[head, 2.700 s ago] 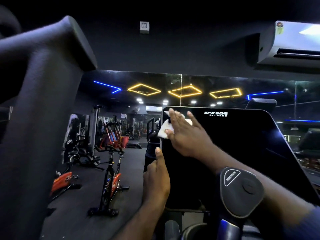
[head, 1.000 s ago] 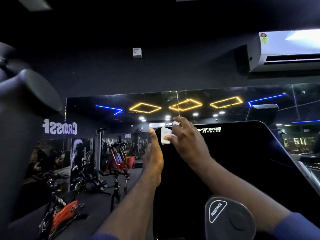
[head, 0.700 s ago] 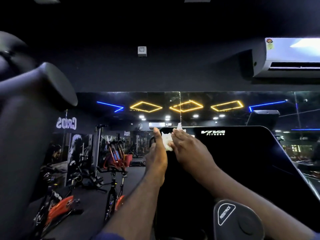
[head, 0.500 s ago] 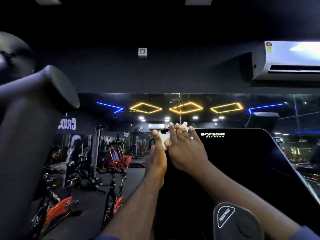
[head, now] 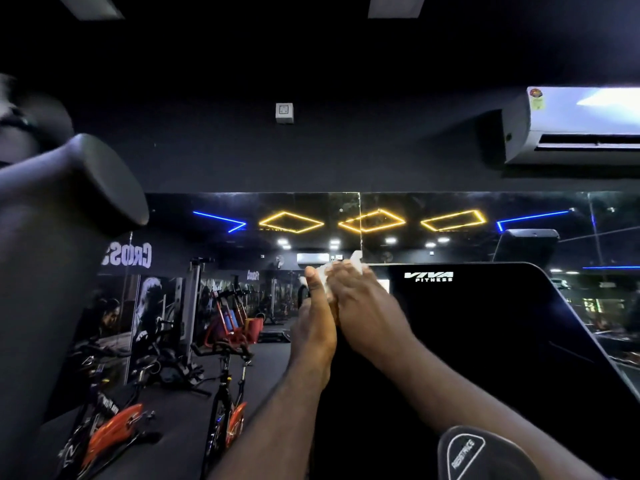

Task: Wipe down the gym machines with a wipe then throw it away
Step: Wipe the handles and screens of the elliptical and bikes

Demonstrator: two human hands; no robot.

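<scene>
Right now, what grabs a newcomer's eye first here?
At centre, the right hand holds a white wipe on the top-left corner of the VIVA Fitness panel, the left hand beside it. Yellow diamond lights glow in the mirror above; a white air conditioner sits top right.

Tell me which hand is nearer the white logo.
Right. The right hand is on the panel, just left of the logo; the left hand holds the edge of the panel, farther left.
</scene>
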